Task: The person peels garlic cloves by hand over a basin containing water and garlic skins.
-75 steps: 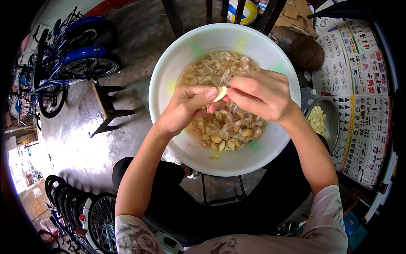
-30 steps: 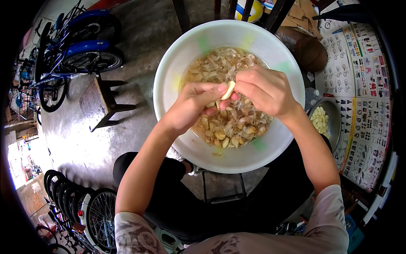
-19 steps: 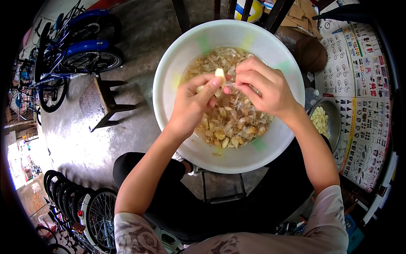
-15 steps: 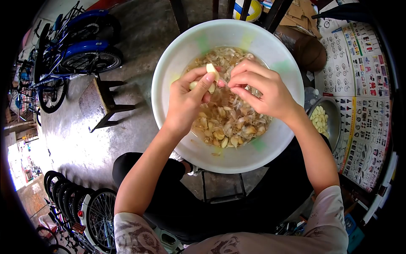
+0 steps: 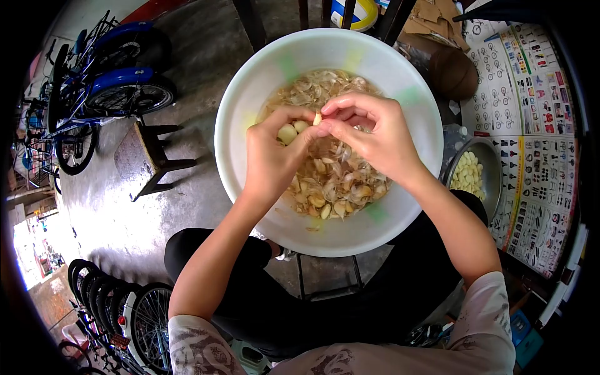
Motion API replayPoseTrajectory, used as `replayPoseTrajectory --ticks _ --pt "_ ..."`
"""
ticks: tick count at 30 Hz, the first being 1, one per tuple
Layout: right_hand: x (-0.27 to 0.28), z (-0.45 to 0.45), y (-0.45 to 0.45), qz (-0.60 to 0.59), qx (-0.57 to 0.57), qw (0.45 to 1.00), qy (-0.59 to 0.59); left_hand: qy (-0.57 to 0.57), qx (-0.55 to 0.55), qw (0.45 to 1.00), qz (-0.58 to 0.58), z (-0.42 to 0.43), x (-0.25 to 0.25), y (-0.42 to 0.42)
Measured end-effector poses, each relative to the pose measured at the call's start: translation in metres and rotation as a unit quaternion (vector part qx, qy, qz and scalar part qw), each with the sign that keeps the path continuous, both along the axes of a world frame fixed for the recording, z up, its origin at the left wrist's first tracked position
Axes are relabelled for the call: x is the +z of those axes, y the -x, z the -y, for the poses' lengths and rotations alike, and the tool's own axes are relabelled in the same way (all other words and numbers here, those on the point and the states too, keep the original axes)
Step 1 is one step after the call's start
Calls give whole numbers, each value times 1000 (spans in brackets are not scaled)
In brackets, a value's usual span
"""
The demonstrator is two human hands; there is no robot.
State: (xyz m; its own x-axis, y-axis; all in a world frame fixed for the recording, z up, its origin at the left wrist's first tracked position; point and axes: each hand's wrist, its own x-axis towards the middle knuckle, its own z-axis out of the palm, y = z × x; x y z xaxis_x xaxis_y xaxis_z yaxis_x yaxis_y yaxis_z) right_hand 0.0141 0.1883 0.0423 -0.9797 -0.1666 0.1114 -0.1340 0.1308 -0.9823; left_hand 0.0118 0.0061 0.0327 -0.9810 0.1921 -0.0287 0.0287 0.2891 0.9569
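Note:
Over a white basin (image 5: pixel 250 87) of water, my two hands meet at a small pale garlic clove (image 5: pixel 317 119). My left hand (image 5: pixel 275 150) pinches the clove between thumb and forefinger, and peeled garlic cloves (image 5: pixel 287 134) rest in its curled fingers. From the other side, the thumb and fingertips of my right hand (image 5: pixel 375 131) close on the same small clove. Loose skins and unpeeled cloves (image 5: pixel 340 187) float in the basin below. At the right, a metal bowl (image 5: pixel 494 175) holds a pile of peeled cloves (image 5: pixel 467 175).
A small wooden stool (image 5: pixel 139 159) stands on the floor at the left, with blue bicycles (image 5: pixel 122 81) behind it. More bicycle wheels (image 5: pixel 150 325) are at the lower left. A brown ball (image 5: pixel 453 74) and printed sheets (image 5: pixel 531 144) lie to the right.
My right fingertips have come up against the clove in my left hand. More of the cloves in my left palm now show. The view has shifted slightly, with the basin a little further left.

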Motion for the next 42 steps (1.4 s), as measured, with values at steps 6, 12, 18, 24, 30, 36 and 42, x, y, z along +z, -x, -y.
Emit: replayPoseTrajectory --ticks 6,12,18,24,30,36,42 --pt "-1 6 -6 61 -36 997 25 72 22 993 -93 -3 0 -1" --pt "-7 3 -5 51 -53 997 35 83 7 983 -165 -4 1 2" --pt "-10 -1 2 42 -8 999 -4 80 -16 980 -180 1 2 3" --pt "-9 5 -2 50 1 999 10 44 -29 991 -123 3 6 4" --pt "-3 7 0 -11 -27 1000 11 34 -27 994 -96 5 8 6" --pt "-3 2 0 -3 -11 1000 6 47 -36 987 -150 6 5 6" --pt "-7 -1 1 -23 -7 1000 -2 48 -29 980 -190 5 4 4"
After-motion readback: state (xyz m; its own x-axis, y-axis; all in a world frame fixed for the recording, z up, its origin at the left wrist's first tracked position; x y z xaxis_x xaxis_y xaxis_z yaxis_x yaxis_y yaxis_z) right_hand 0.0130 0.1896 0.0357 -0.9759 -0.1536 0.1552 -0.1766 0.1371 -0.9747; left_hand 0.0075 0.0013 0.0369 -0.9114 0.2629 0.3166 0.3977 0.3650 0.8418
